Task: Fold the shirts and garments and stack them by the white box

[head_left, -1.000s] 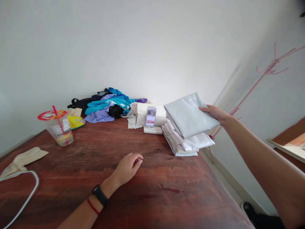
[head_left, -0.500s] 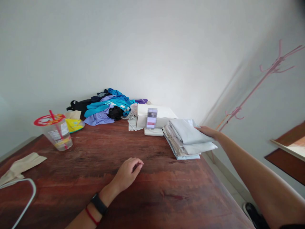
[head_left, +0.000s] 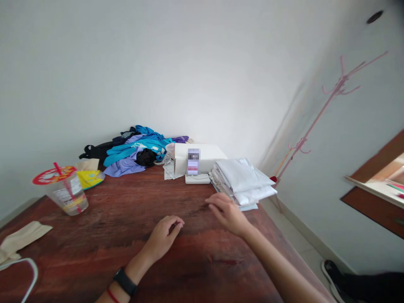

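Note:
My left hand (head_left: pixel 166 235) rests over the wooden tabletop, loosely curved, with a gap between thumb and fingers and nothing in it. A black watch and a red cord circle that wrist. My right hand (head_left: pixel 227 213), also with nothing in it, hovers in front of a stack of folded white and pale cloth (head_left: pixel 243 174). Its fingers point left and lie apart from the thumb. From this view the hand overlaps the stack's lower front corner; whether it touches the cloth I cannot tell.
A white box (head_left: pixel 202 155) with a phone (head_left: pixel 193 162) against it stands behind. Crumpled clothes (head_left: pixel 135 147) lie along the wall. On the left are a lidded plastic cup (head_left: pixel 71 195), a yellow packet (head_left: pixel 90 179), a beige cloth (head_left: pixel 27 237) and a white cable (head_left: pixel 34 273). A pink coat rack (head_left: pixel 318 111) stands right.
My right hand has let go of the cloth stack's far right side and moved left and nearer to me. My left hand has barely moved. The view has shifted slightly.

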`<control>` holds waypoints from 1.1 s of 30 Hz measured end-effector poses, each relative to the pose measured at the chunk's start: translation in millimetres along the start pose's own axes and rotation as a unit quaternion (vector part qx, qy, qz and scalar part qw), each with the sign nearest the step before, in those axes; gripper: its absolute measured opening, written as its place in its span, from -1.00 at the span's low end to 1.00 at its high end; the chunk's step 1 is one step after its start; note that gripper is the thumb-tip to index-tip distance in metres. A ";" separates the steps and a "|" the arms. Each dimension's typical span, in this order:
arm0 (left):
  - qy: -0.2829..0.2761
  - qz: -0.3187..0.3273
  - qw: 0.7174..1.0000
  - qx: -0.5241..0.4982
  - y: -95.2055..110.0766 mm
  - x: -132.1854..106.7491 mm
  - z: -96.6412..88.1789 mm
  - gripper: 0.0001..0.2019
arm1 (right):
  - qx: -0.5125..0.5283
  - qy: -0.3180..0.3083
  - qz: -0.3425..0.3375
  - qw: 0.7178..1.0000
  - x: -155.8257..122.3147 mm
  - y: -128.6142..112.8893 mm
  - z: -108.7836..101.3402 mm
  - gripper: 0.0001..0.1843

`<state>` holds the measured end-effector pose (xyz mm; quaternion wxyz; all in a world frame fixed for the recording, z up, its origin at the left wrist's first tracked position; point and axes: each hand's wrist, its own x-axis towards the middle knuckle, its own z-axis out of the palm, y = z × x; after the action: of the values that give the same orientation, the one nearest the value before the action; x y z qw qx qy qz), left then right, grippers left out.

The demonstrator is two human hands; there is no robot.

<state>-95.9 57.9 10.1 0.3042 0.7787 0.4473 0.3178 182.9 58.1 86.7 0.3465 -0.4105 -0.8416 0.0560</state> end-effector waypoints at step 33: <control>0.002 0.045 0.997 0.060 8.4 -2.3 0.9 -0.74 | 0.248 -0.055 0.129 0.959 -31.3 -5.9 78.0 -0.76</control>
<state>-91.9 52.2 15.4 0.2413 0.8144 0.4305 0.3054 143.3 46.3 13.3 0.3806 -0.4128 -0.7591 0.3295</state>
